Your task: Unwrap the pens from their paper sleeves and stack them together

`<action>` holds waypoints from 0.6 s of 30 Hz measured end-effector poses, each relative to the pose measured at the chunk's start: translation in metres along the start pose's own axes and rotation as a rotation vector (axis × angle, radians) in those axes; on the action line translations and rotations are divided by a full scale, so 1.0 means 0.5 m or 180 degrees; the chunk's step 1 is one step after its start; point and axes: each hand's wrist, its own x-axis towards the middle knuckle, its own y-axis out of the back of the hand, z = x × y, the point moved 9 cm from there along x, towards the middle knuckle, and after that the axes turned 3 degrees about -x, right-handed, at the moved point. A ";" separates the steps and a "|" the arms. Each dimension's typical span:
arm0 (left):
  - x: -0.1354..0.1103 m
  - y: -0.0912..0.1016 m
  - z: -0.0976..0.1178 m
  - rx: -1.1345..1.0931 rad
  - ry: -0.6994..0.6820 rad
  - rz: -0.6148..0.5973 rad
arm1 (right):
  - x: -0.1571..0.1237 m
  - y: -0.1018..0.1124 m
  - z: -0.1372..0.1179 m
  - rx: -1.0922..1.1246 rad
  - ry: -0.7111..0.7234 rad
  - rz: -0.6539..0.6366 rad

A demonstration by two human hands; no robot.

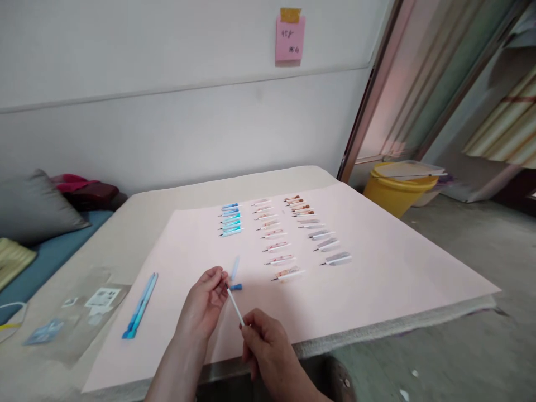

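Observation:
My left hand (204,303) and my right hand (268,346) hold a thin white pen refill (235,306) between them over the pink paper sheet (377,268). The left fingers pinch its upper tip; the right fingers grip its lower end. A small blue cap (237,287) and a pale blue pen barrel (235,267) lie just beyond the left fingers. Three rows of short pen pieces lie farther out: blue ones (230,219), pink patterned ones (274,237) and grey ones (324,237).
Two blue pens (140,306) lie at the sheet's left edge. Clear plastic packaging (79,318) with labels lies left of them. A grey cushion (29,206) sits on a bench at left. A yellow bucket (396,187) stands on the floor at right. A pink note (290,38) hangs on the wall.

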 end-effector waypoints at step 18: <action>-0.009 -0.025 0.013 0.0422 -0.0293 -0.0399 | 0.002 0.032 -0.012 -0.0165 -0.0036 0.0076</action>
